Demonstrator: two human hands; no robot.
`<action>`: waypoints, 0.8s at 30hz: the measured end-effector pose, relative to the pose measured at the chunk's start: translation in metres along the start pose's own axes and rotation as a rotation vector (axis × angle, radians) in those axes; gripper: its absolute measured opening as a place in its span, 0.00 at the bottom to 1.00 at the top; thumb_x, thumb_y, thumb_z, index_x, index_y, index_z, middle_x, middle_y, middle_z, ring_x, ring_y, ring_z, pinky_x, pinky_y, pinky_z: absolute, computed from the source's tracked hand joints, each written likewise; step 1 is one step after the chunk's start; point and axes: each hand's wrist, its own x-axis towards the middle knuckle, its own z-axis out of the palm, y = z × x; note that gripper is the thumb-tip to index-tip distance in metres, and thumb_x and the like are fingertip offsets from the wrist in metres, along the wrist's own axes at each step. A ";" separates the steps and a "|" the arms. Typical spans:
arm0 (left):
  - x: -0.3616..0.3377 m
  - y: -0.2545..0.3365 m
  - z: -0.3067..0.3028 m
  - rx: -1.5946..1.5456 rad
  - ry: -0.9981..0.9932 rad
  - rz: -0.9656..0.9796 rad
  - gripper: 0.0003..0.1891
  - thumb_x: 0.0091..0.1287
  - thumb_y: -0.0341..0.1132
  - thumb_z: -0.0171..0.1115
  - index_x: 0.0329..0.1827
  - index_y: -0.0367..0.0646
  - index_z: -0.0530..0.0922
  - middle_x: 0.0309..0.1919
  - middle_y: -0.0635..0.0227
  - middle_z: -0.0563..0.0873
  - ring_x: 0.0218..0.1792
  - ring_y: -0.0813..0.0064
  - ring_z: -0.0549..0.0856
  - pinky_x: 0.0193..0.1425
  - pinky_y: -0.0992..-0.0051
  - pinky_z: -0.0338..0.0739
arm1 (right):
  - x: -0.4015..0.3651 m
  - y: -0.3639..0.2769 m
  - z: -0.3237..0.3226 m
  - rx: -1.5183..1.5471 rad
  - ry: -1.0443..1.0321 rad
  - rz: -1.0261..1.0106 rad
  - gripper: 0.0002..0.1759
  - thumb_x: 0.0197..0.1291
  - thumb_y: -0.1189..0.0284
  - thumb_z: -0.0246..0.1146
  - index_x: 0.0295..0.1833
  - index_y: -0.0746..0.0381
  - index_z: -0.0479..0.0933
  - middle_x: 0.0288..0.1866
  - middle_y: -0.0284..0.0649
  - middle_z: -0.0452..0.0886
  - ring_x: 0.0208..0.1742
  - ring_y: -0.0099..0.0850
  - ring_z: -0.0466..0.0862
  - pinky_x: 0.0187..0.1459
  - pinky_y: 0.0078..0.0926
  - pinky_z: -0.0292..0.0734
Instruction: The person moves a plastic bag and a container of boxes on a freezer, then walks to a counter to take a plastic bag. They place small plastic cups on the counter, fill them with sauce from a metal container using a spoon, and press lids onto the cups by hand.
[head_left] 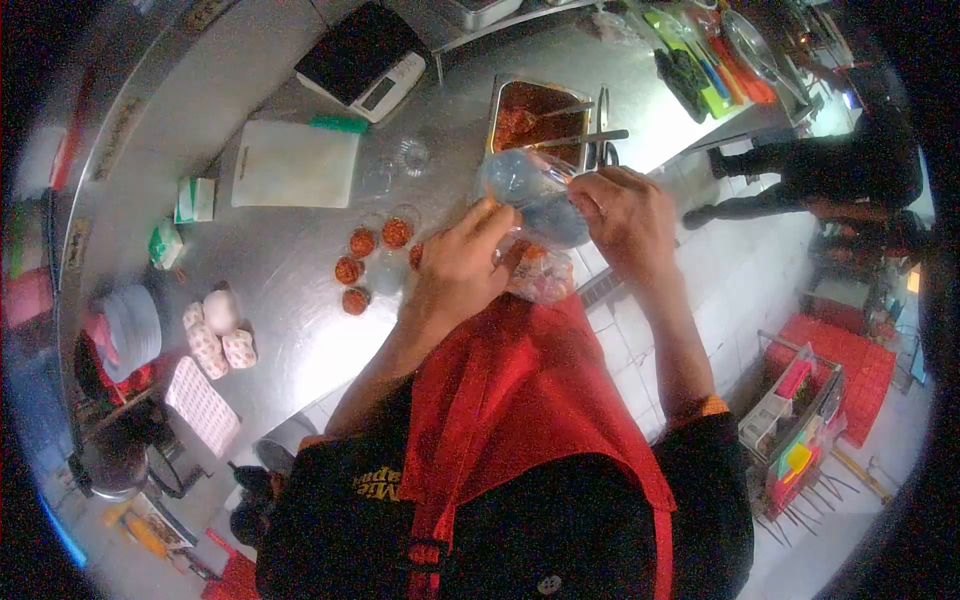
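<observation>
over the near edge of the counter [290, 250], our left hand [468, 248] and right hand [632, 222] grip a clear packet [518, 176], fingers closed on it from both sides, likely to steady it; cups [397, 233] sit left and the sauce tray [495, 116] far, probably for easy reach

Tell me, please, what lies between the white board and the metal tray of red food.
In the head view, clear plastic pieces, perhaps cups or lids, lie between the white board and the metal tray.
</observation>
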 end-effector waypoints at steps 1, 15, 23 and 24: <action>0.000 0.000 0.000 0.000 0.000 -0.001 0.21 0.52 0.24 0.67 0.51 0.44 0.76 0.46 0.58 0.81 0.41 0.46 0.85 0.40 0.55 0.81 | 0.000 -0.001 -0.001 0.000 -0.001 0.000 0.05 0.58 0.68 0.68 0.38 0.56 0.83 0.34 0.36 0.85 0.38 0.39 0.86 0.39 0.37 0.80; 0.002 0.003 -0.001 -0.032 -0.060 0.017 0.21 0.52 0.25 0.67 0.51 0.45 0.76 0.48 0.60 0.81 0.44 0.50 0.85 0.40 0.58 0.82 | 0.001 -0.002 -0.007 0.188 -0.112 0.030 0.06 0.61 0.73 0.60 0.43 0.60 0.74 0.39 0.50 0.82 0.39 0.54 0.83 0.39 0.50 0.79; 0.000 0.001 0.001 -0.126 0.021 -0.006 0.13 0.61 0.33 0.70 0.45 0.44 0.77 0.41 0.57 0.83 0.38 0.50 0.86 0.37 0.59 0.81 | 0.004 0.003 -0.028 0.360 -0.080 0.127 0.07 0.60 0.77 0.64 0.43 0.62 0.75 0.38 0.46 0.82 0.37 0.48 0.84 0.37 0.43 0.79; 0.000 0.001 0.000 -0.140 0.059 -0.002 0.11 0.63 0.35 0.69 0.43 0.43 0.77 0.39 0.56 0.83 0.37 0.50 0.86 0.37 0.59 0.81 | 0.006 0.003 -0.032 0.403 -0.038 0.159 0.07 0.60 0.77 0.65 0.43 0.62 0.76 0.37 0.45 0.83 0.34 0.43 0.85 0.37 0.39 0.79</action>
